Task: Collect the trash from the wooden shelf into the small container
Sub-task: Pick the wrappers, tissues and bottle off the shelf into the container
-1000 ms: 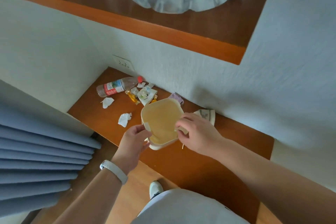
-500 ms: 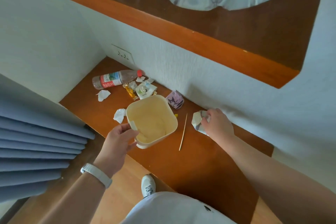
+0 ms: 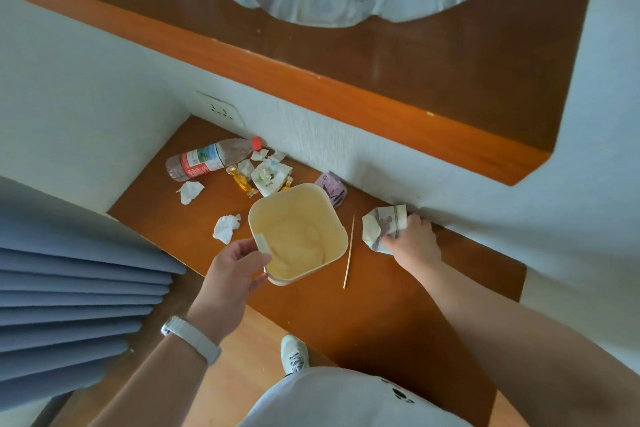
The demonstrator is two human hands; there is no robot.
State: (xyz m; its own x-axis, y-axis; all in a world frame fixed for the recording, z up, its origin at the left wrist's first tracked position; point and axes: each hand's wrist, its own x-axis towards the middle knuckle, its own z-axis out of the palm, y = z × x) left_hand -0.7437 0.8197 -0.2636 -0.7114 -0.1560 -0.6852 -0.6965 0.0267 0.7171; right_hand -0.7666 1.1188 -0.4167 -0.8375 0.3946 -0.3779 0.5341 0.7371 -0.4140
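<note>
Trash lies scattered on the wooden shelf [image 3: 381,305] at frame centre: a plastic bottle [image 3: 207,159] and wrappers [image 3: 268,175] toward the upper left, two tissue wads [image 3: 225,227], and a thin stick [image 3: 349,250] just right of the small container [image 3: 298,236]. The left hand [image 3: 232,274] grips the container's near-left rim, fingers closed on it. The right hand [image 3: 414,243], at centre right by the wall, closes its fingers on a crumpled paper cup [image 3: 381,227].

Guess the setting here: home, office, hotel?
Probably a home or hotel bedroom, at a built-in corner nook. Cues: a wooden shelf set into white textured walls with a wall socket above it, blue pleated curtains alongside, and wood flooring. Snack litter and a plastic bottle suggest living space, not an office.
</note>
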